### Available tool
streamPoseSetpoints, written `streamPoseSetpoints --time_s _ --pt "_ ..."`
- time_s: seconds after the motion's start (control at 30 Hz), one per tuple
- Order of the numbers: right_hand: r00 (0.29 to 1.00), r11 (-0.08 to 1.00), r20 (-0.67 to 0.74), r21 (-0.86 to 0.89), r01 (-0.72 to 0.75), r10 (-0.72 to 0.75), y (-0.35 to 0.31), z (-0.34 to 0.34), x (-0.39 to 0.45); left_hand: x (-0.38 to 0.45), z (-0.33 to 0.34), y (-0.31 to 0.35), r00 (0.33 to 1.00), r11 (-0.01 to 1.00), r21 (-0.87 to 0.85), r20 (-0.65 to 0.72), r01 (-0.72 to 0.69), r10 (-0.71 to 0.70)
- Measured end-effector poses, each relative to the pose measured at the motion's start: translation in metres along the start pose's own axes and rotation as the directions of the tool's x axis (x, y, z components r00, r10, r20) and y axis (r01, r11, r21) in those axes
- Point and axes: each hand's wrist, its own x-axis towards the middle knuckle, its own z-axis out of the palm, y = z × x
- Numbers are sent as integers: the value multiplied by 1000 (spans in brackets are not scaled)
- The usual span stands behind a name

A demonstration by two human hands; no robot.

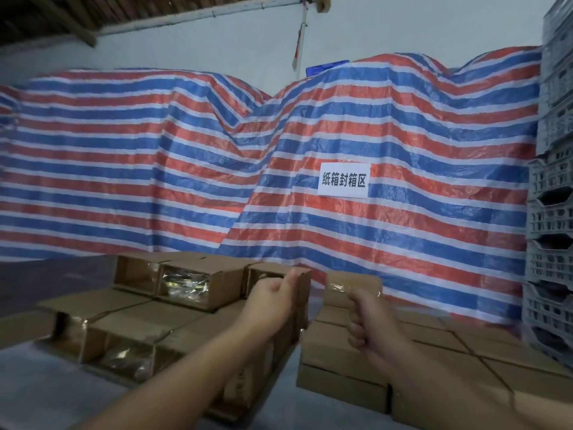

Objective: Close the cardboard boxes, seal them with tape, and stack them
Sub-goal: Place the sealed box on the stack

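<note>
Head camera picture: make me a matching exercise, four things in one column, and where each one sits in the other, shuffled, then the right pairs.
Things:
1. white paper sign
2. grey plastic crates
3. open-ended boxes
4. closed boxes

Places:
A. stacked at the right edge
B. piled under the right hand
C. fixed on the striped tarp
D. piled left of the left hand

Pairs: 1-C, 2-A, 3-D, 4-B

A white sign [343,180] on the striped tarp [403,135] reads "纸箱封箱区".
</note>
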Motion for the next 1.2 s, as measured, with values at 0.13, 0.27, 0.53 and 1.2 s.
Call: streamPoseSetpoints --time_s 0.13,0.27,0.53,1.2 --pt "999 993 31 -121 -11 15 13 39 11 18 -41 -32 993 983 182 -114 12 9" --pt "997 980 66 -194 47 -35 11 98 44 53 -99 -64 971 858 504 -237 101 24" --pt "928 815 338 -486 317 -160 34 218 137 147 -215 -132 923 439 846 -375 305 82" --pt "777 297 460 -741 602 -430 105 277 205 207 -234 -192 979 183 976 -145 118 145"
